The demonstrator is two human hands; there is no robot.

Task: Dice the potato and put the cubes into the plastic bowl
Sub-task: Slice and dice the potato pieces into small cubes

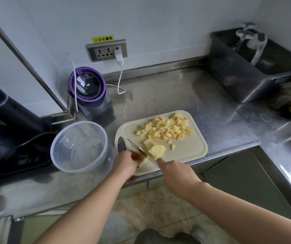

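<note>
Right hand is gripping the knife, its blade lying against the potato slices on the cutting board. Left hand is holding 1 potato piece beside the blade. Cubes are sitting farther back on the board; plastic bowl is standing just left of it.

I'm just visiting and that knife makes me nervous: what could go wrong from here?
The left hand holds a pale potato piece right beside the steel knife gripped by the right hand; a slip could nick fingers. The yellow potato cubes are heaped at the far corner of the cream cutting board, away from the clear plastic bowl; some may spill onto the steel counter in transfer.
</note>
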